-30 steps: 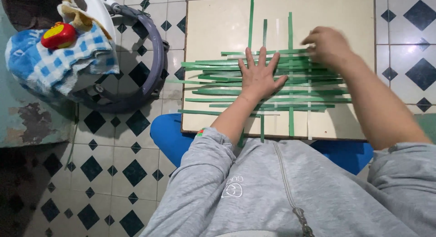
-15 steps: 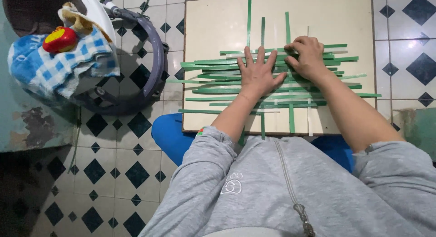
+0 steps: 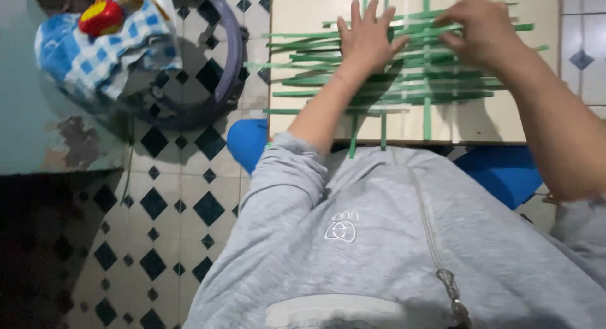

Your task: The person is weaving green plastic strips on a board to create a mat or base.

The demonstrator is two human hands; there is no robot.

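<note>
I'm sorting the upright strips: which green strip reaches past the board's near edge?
The leftmost upright green strip: its end overhangs the cream board; the wider right one stops short.

The left hand (image 3: 366,42) lies flat, fingers spread, pressing on a loose weave of green strips (image 3: 404,83) laid across a pale square board (image 3: 492,124). The right hand (image 3: 480,29) is curled over the upper right part of the weave, fingertips pinching at one of the crosswise strips. A few upright strips run under the crosswise ones and stick out past the board's near edge. The person wears a grey zip-up top (image 3: 391,240) and sits on something blue (image 3: 249,143). To the left, on the black-and-white tiled floor (image 3: 170,209), stands a dark round basin (image 3: 208,83), with a blue checked cloth (image 3: 101,58) and a red and yellow object (image 3: 101,17) on it
</note>
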